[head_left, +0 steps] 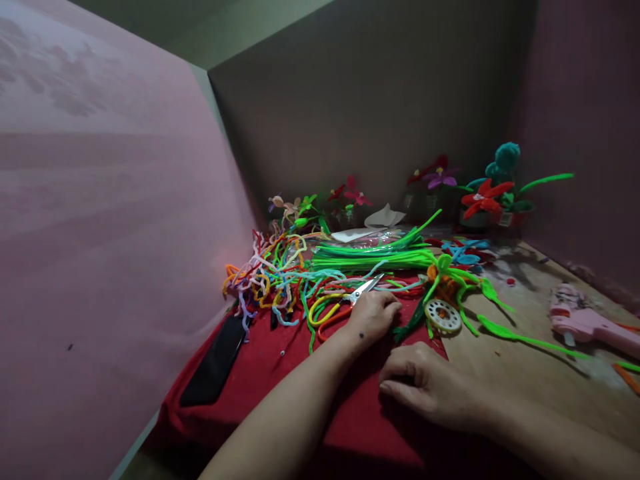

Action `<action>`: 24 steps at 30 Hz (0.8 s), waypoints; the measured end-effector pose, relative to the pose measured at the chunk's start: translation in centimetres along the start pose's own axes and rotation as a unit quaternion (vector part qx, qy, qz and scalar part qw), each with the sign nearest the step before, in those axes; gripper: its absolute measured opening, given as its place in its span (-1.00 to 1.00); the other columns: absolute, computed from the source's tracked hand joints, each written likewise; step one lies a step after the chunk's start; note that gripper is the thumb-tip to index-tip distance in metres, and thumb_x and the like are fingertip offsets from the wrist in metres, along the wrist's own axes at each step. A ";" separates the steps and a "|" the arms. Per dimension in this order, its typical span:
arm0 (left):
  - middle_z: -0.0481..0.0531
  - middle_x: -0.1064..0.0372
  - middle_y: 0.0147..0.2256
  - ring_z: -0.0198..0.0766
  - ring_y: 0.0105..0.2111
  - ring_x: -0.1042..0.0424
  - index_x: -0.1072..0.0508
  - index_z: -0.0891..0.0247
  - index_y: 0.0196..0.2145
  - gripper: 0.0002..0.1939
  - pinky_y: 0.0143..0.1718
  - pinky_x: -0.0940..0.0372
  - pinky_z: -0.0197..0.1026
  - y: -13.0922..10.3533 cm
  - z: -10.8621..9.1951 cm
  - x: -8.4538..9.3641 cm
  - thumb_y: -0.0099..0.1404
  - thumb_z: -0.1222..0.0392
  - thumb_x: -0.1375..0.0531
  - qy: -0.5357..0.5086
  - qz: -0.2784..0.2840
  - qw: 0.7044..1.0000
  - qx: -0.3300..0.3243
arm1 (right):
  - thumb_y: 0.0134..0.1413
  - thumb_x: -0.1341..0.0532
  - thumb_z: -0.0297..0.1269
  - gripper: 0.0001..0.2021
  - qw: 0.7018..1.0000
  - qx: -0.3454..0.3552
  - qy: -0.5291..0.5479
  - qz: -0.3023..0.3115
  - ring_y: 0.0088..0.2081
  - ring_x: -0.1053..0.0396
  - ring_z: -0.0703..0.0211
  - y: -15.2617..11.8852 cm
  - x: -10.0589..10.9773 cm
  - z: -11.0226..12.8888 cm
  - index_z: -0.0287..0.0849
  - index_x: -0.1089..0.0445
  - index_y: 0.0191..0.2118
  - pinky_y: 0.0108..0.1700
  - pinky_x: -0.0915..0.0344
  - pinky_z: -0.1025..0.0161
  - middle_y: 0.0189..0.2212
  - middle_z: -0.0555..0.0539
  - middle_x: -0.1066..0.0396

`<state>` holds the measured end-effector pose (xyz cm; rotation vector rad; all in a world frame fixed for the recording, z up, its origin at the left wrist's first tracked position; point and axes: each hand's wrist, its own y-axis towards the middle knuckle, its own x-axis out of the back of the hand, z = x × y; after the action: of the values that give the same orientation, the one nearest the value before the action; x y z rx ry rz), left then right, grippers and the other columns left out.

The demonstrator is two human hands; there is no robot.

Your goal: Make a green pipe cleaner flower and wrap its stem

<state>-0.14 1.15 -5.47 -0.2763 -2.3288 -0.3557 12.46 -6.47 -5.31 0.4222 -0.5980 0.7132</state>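
My left hand rests on the red cloth, fingers curled, just beside the scissors with yellow and orange handles. Whatever its fingers may hold is hidden. Closer to me and to the right, my right hand lies with bent fingers and thumb, a small gap between them and nothing visible in it. Beyond both hands stretches a bundle of green pipe cleaners. A white round disc with holes lies past my right hand, next to green and orange fuzzy pieces.
At the left edge lies a black phone, near tangled colourful pipe cleaners. A pink glue gun and a green leaf stem are at right. Fuzzy flowers in pots stand at the back. Pink walls flank the table.
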 end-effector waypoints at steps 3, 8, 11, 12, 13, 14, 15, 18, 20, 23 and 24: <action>0.01 -0.45 -0.52 -0.25 -0.45 -0.41 -0.52 0.26 -0.49 -0.78 -0.36 -0.25 -0.25 0.2 0.3 -0.3 0.14 0.20 -0.09 -0.025 0.004 1.000 0.016 | -0.02 -0.11 -0.42 -0.83 1.000 -0.010 0.009 0.007 -0.49 -0.34 0.29 -0.1 0.0 0.1 -0.21 -0.46 -0.45 -0.45 -0.14 0.39 -0.52 -0.01 -0.47; 0.00 -0.43 -0.55 -0.30 -0.53 -0.39 -0.51 0.30 -0.42 -0.76 -0.44 -0.27 -0.27 0.5 0.7 -0.8 0.15 0.16 -0.08 -0.068 0.000 0.997 0.049 | -0.01 -0.10 -0.42 -0.82 1.000 -0.021 0.016 0.009 -0.50 -0.33 0.29 0.0 0.0 0.2 -0.23 -0.44 -0.47 -0.45 -0.14 0.39 -0.53 -0.01 -0.47; 0.00 -0.43 -0.56 -0.30 -0.53 -0.39 -0.51 0.29 -0.41 -0.76 -0.44 -0.27 -0.27 0.6 0.8 -1.0 0.15 0.15 -0.09 -0.088 -0.012 0.994 0.066 | 0.00 -0.09 -0.42 -0.82 0.999 -0.026 0.023 0.014 -0.50 -0.33 0.29 0.1 0.0 0.2 -0.23 -0.44 -0.47 -0.46 -0.14 0.39 -0.54 -0.02 -0.47; 0.00 -0.42 -0.56 -0.29 -0.52 -0.39 -0.51 0.29 -0.41 -0.77 -0.43 -0.27 -0.26 0.6 0.8 -1.0 0.14 0.14 -0.09 -0.096 -0.015 0.993 0.071 | 0.00 -0.09 -0.41 -0.82 0.999 -0.026 0.022 0.013 -0.49 -0.34 0.29 0.1 0.0 0.2 -0.22 -0.44 -0.48 -0.46 -0.14 0.39 -0.53 -0.02 -0.47; -0.01 -0.42 -0.56 -0.29 -0.52 -0.40 -0.51 0.28 -0.42 -0.77 -0.43 -0.27 -0.26 0.6 0.8 -1.0 0.13 0.14 -0.10 -0.103 -0.017 0.992 0.076 | -0.01 -0.10 -0.41 -0.82 0.999 -0.026 0.018 0.011 -0.49 -0.33 0.29 0.1 0.0 0.2 -0.22 -0.44 -0.48 -0.46 -0.14 0.39 -0.53 -0.02 -0.46; -0.01 -0.42 -0.56 -0.28 -0.51 -0.40 -0.51 0.28 -0.43 -0.78 -0.43 -0.27 -0.26 0.5 0.7 -1.0 0.13 0.13 -0.10 -0.111 -0.019 0.990 0.080 | -0.01 -0.10 -0.40 -0.83 1.000 -0.024 0.013 0.008 -0.49 -0.33 0.29 0.1 0.0 0.2 -0.22 -0.44 -0.48 -0.45 -0.14 0.39 -0.53 -0.02 -0.46; -0.01 -0.42 -0.55 -0.27 -0.50 -0.40 -0.51 0.27 -0.43 -0.78 -0.43 -0.28 -0.26 0.4 0.7 -1.0 0.12 0.13 -0.10 -0.119 -0.020 0.989 0.083 | -0.01 -0.11 -0.40 -0.83 1.000 -0.021 0.006 0.006 -0.49 -0.33 0.29 0.0 0.0 0.3 -0.21 -0.43 -0.48 -0.45 -0.13 0.39 -0.53 -0.02 -0.45; 0.00 -0.42 -0.53 -0.26 -0.48 -0.41 -0.49 0.27 -0.44 -0.79 -0.42 -0.28 -0.26 0.1 0.5 -1.0 0.12 0.12 -0.11 -0.146 -0.021 0.985 0.088 | -0.02 -0.11 -0.40 -0.84 1.000 -0.008 -0.027 -0.004 -0.48 -0.31 0.30 -0.1 -0.2 0.4 -0.21 -0.40 -0.51 -0.45 -0.12 0.39 -0.53 -0.03 -0.43; 0.00 -0.42 -0.53 -0.26 -0.49 -0.41 -0.48 0.28 -0.43 -0.78 -0.43 -0.28 -0.27 -0.3 0.4 -1.0 0.13 0.12 -0.09 -0.164 -0.020 0.982 0.092 | -0.03 -0.12 -0.41 -0.85 0.999 0.008 -0.050 -0.013 -0.49 -0.30 0.30 -0.1 -0.4 0.3 -0.21 -0.38 -0.54 -0.46 -0.11 0.39 -0.53 -0.04 -0.42; 0.00 -0.39 -0.55 -0.28 -0.52 -0.39 -0.45 0.30 -0.43 -0.77 -0.48 -0.26 -0.29 -0.8 0.1 -0.8 0.15 0.12 -0.08 -0.186 -0.015 0.977 0.103 | -0.07 -0.14 -0.44 -0.85 0.994 0.052 -0.080 -0.044 -0.53 -0.27 0.32 -0.1 -1.4 -0.5 -0.21 -0.34 -0.58 -0.51 -0.06 0.39 -0.57 -0.03 -0.41; 0.00 -0.38 -0.55 -0.29 -0.52 -0.38 -0.45 0.30 -0.44 -0.77 -0.48 -0.25 -0.29 -1.0 0.1 -0.7 0.16 0.11 -0.08 -0.189 -0.015 0.976 0.106 | -0.09 -0.16 -0.45 -0.85 0.990 0.081 -0.094 -0.061 -0.55 -0.26 0.32 0.0 -1.9 -1.0 -0.21 -0.33 -0.60 -0.54 -0.03 0.38 -0.60 -0.01 -0.40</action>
<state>0.00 0.18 -6.20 -0.2192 -2.7221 -0.0680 11.69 -6.86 -7.24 0.6774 -0.6875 0.6098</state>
